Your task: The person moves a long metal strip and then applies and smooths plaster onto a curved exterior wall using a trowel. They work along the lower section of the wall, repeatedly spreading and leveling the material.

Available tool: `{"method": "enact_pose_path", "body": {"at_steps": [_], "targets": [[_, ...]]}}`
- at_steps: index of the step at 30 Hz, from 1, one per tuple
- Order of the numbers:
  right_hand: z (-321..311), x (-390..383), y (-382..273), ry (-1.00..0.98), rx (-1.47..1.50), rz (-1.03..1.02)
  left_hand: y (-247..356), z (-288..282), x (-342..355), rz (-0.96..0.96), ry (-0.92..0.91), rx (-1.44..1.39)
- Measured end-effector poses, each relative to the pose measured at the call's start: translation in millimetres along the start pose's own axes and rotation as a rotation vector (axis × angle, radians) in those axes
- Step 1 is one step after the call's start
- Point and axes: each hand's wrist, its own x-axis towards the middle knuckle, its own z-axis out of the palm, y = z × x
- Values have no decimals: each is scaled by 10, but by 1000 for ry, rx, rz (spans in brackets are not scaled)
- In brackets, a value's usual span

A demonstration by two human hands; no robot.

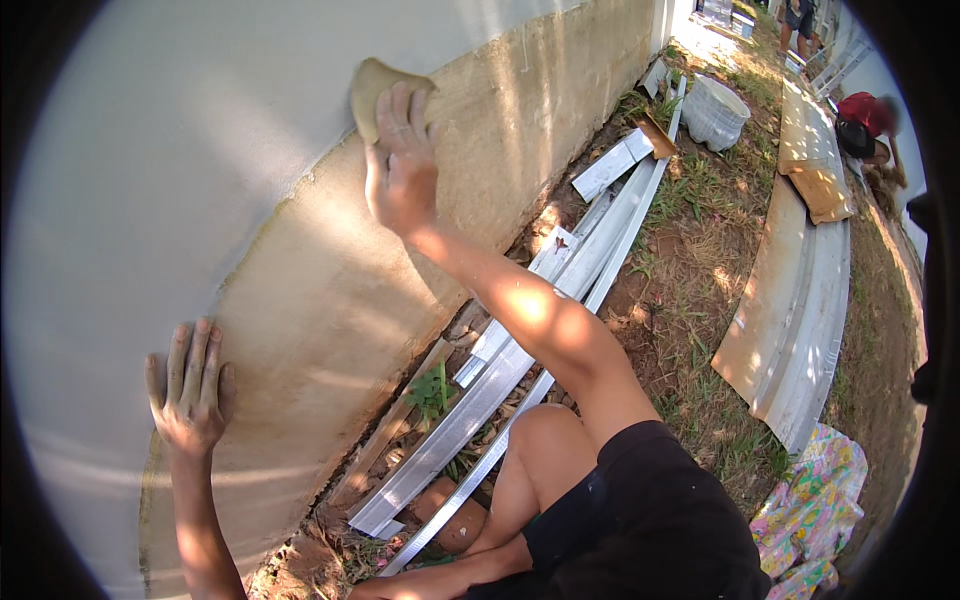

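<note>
A wall (pixel 120 230) runs along my left side, pale grey above an uneven edge and bare tan below it, with light patches and shadows on it. My left hand (pixel 190 390) lies on the wall at the lower left, fingers stretched out, dusty and empty. Higher up and farther along, my right hand (pixel 400 175) presses a dull olive-tan pad (pixel 372 78), perhaps sandpaper or a sponge, against the wall at the edge between the two finishes. Its fingers lie over the pad.
Metal channels (pixel 450 450) lie along the wall's foot beside my bent legs. A white bucket-like container (pixel 715 115) stands on the grass. Weathered metal sheets (pixel 780 330) and floral cloth (pixel 810 505) lie at right. A person in red (pixel 862 115) crouches beyond; another (pixel 797 22) stands far back.
</note>
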Motion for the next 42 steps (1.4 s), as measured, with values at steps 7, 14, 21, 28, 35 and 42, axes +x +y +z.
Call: {"method": "enact_pose_path", "body": {"at_steps": [7,14,21,28,35,42], "targets": [[-217,351,631,5,-252,46,-9,-20,14,16,4,10],[2,-44,26,-75,-41,-46,-6,-14,14,12,-30,36],[-170,326,871,12,-229,-176,-2,-29,24,6,0,14],[10,4,-84,-85,-12,18,7,-12,19,-8,0,3],[-109,186,763,-81,-138,-94,3,-28,22,1,9,11],[-22,177,-249,69,14,184,2,-6,10,-7,8,-4]]}}
